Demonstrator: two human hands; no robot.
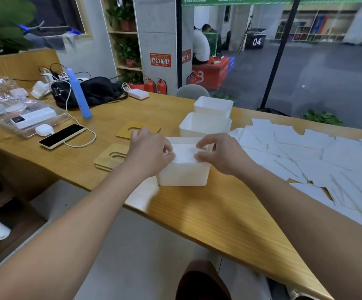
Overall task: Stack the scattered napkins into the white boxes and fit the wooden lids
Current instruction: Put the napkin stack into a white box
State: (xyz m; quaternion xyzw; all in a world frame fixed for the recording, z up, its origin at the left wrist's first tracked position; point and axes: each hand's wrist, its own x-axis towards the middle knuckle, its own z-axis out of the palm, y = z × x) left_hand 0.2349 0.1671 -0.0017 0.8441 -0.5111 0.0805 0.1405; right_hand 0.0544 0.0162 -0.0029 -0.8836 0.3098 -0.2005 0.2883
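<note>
A white box (183, 175) stands near the table's front edge with a stack of white napkins (184, 153) in its top. My left hand (151, 150) pinches the stack's left end and my right hand (221, 153) pinches its right end, both over the box opening. Two more white boxes (205, 126) (213, 106) stand behind it in a row. Wooden lids with oval slots lie to the left: a near one (110, 156) and a far one (138, 129), partly hidden by my left hand. Scattered napkins (305, 154) cover the table's right side.
On the wooden table (208, 208) to the left lie a phone (62, 136) on a cable, a clear tray of gadgets (30, 119), a blue bottle (79, 94) and a black bag (93, 89). A grey chair back (192, 92) stands behind the table.
</note>
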